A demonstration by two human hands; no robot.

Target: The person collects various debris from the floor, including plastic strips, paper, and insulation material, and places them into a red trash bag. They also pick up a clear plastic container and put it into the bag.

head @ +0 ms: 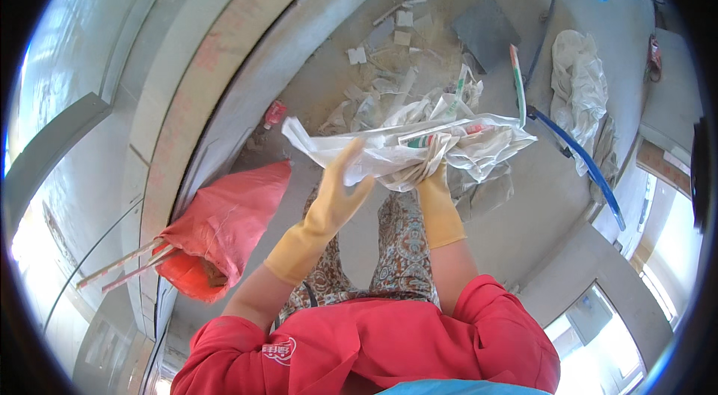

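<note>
A bundle of crumpled white plastic sheeting (370, 151) with green and red print stretches across in front of me. My right hand (435, 179), in a yellow rubber glove, is closed on its gathered underside. At the bundle's left part is my left hand (339, 187), gloved alike, palm turned towards the sheeting with thumb and fingers spread; whether it touches the plastic I cannot tell. Beyond the bundle, more crumpled clear plastic (359, 109) lies on the floor. A strip with green and orange print (518, 86) rises at the bundle's right end.
A red woven sack (235, 215) holding long sticks and debris leans at the left. Farther off lie white scraps (403, 19), a dark grey board (487, 33) and a red packet (275, 113). To the right are a blue strip (583, 157) and crumpled plastic sheeting (578, 81).
</note>
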